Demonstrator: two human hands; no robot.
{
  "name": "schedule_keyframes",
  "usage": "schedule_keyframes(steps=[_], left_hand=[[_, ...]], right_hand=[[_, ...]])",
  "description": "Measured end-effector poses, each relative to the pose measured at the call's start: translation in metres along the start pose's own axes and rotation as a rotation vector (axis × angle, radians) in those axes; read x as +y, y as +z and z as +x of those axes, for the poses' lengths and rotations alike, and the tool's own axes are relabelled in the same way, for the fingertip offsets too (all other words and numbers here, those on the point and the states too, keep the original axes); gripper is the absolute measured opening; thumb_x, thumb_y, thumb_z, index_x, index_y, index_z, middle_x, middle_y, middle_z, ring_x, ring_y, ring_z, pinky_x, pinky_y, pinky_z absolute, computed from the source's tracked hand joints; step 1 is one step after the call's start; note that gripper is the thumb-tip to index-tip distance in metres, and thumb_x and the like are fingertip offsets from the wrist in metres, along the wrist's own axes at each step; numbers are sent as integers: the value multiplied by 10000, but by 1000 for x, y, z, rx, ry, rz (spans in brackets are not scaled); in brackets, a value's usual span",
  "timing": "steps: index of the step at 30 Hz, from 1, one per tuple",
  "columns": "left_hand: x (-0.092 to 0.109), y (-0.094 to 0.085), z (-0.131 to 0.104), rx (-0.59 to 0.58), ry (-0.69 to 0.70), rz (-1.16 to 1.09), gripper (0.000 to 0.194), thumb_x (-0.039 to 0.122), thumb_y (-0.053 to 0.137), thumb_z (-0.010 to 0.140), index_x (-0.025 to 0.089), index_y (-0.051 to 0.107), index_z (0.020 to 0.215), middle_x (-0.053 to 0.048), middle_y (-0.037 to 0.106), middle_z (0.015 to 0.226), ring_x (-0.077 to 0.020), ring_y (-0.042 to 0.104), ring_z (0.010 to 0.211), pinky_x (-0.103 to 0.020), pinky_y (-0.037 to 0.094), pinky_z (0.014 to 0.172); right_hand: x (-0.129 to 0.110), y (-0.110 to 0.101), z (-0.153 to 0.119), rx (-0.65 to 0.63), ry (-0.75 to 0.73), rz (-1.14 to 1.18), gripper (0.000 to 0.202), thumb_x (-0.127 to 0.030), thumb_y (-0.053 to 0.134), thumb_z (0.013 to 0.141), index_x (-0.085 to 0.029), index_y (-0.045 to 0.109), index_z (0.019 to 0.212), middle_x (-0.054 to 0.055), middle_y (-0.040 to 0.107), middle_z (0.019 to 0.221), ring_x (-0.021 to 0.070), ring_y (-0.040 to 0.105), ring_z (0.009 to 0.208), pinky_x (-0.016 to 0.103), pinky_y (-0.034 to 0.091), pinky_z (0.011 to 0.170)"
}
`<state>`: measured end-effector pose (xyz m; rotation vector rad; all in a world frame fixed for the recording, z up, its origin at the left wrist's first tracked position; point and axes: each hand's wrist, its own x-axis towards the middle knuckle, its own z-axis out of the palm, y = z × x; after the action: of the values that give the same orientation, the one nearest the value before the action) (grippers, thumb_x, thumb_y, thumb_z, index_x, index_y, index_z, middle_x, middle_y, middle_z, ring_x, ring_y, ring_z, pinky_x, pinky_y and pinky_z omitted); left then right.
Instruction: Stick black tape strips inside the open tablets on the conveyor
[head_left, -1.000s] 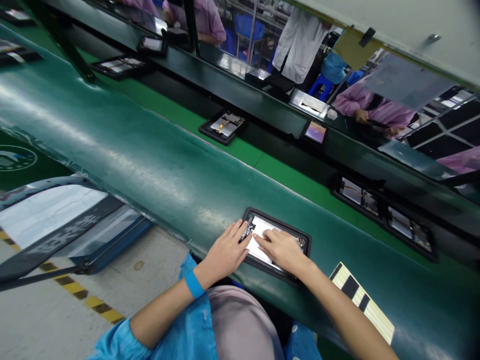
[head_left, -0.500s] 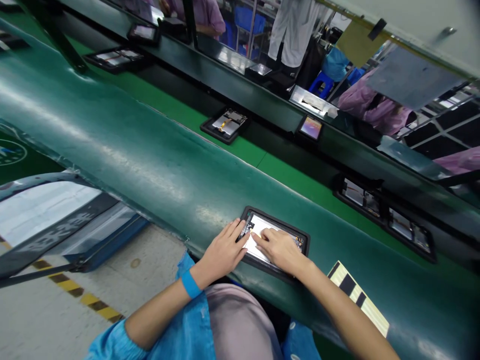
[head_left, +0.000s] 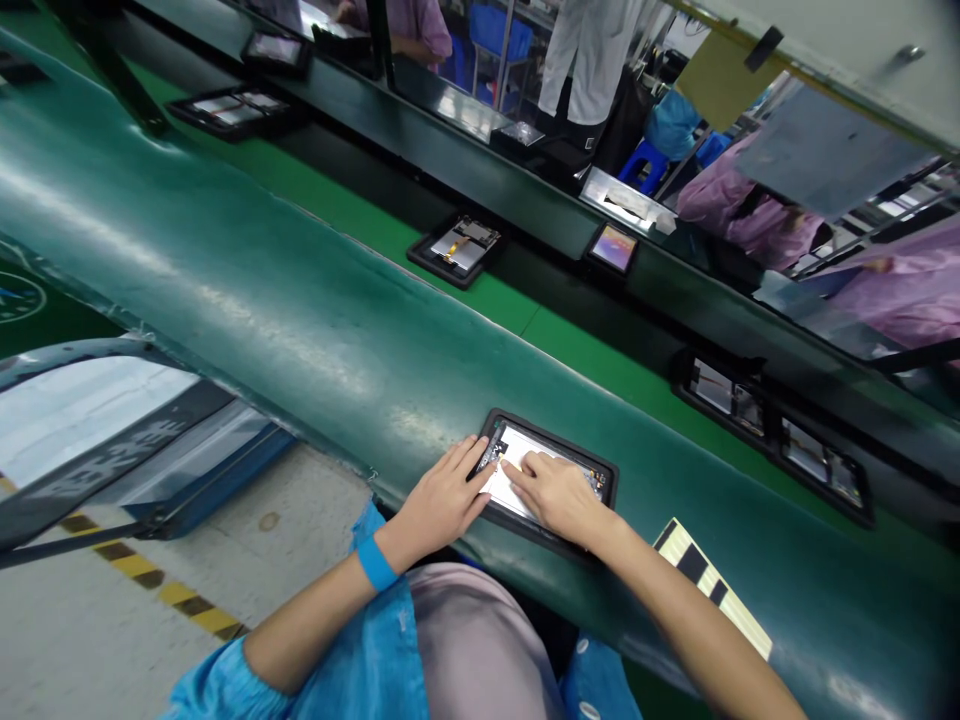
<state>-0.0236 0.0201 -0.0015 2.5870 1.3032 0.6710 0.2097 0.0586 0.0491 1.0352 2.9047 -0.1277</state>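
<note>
While both hands lie flat on the open tablet (head_left: 553, 480), little has shifted over the last second: the fingers only creep a touch across the pale inner panel, and the device stays where it was on the dark green bench (head_left: 315, 330). The left hand (head_left: 442, 500) rests open, palm down, on the tablet's near left corner, its fingertips at the small dark component there, gripping nothing. The right hand (head_left: 559, 497) is also open, with the fingers spread and pressed on the white panel just beside the left hand's fingertips; it holds nothing either. By that steadiness, the pressing work on the panel looks still under way. Beyond the hands, another opened tablet (head_left: 459, 247) sits on the bright green conveyor (head_left: 517, 310), well apart.
</note>
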Motion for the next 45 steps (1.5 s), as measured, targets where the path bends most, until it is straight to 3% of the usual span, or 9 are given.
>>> schedule_keyframes(steps=[10,15,23,36,40,45], left_hand=[[0,-1,0,11,7,4,421,242,558,975,152,573,1386,-203,492,1521,-332,455,1430,-503,440,1154],[1,-1,1,8,9,18,438,244,556,976,140,556,1402,-223,501,1506,-343,475,1416,-508,451,1148],[1,0,1,-16,-16,-9,404,242,557,973,139,589,1362,-229,491,1517,-354,461,1429,-530,442,1152],[1,-1,3,-51,-22,-36,406,232,584,959,150,597,1357,-216,492,1517,-349,448,1437,-538,419,1167],[0,-15,2,23,-107,-295,408,201,533,972,189,603,1375,-185,506,1511,-314,465,1423,-540,417,1169],[2,-39,3,67,-333,-1014,448,279,533,986,193,565,1425,-149,627,1396,-255,596,1294,-445,515,1080]], right_hand=[[4,2,-1,44,16,166,289,-249,456,1061,-179,577,1314,83,638,1005,188,614,843,281,481,694],[1,-3,8,49,177,255,162,-253,471,1059,-184,611,1102,80,657,1040,206,645,920,311,522,789],[-1,-5,33,24,155,190,132,-156,534,1019,-175,647,1083,87,639,1064,198,644,935,296,523,812],[0,-3,28,3,93,-2,146,-164,533,1026,-190,670,982,72,649,985,191,612,862,280,487,754],[8,-5,18,178,213,226,191,-213,450,1063,-201,640,1078,77,663,1054,191,642,929,303,516,829],[7,-17,3,338,270,508,187,-319,520,1037,-198,610,1148,90,662,1064,208,654,948,327,533,841]])
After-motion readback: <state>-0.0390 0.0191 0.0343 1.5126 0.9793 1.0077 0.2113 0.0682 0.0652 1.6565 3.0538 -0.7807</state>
